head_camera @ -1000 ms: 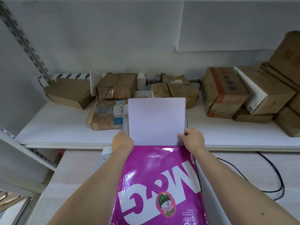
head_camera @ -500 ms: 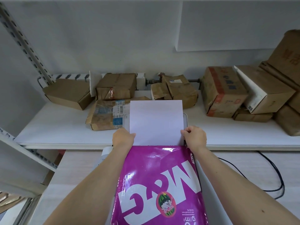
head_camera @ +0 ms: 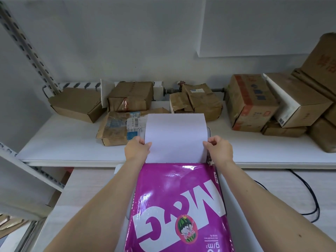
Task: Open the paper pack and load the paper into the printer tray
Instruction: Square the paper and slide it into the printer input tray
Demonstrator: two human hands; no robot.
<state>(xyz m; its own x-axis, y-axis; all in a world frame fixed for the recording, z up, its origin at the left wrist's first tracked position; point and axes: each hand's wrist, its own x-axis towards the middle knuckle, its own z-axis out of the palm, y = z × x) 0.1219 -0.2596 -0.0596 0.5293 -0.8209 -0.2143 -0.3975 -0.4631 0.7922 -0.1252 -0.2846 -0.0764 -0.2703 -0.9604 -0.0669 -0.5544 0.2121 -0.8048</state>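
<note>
A long white shelf (head_camera: pixel 54 142) runs across the view against a pale wall, carrying a row of brown cardboard boxes (head_camera: pixel 252 102) and paper-wrapped parcels (head_camera: pixel 130 96). Below and in front of it lies a lighter desk surface (head_camera: pixel 87 193), with a black cable (head_camera: pixel 312 202) looping over its right side. In the centre foreground a glossy purple paper pack (head_camera: pixel 178 206) with large white lettering lies flat on top of the white printer (head_camera: pixel 234 206), its open end pointing away from the person. A stack of white paper (head_camera: pixel 175 137) stands out of that open end, rising toward the shelf and resting against the printer tray (head_camera: pixel 209 130), whose rounded grey corners show just behind the sheets on both sides. The left hand (head_camera: pixel 137 149) grips the left edge of the paper, thumb over the front and fingers curled behind it. The right hand (head_camera: pixel 219 149) pinches the right edge at about the same height, thumb and forefinger closed on the sheets. Both bare forearms reach in from the bottom corners, one on either side of the pack.
</note>
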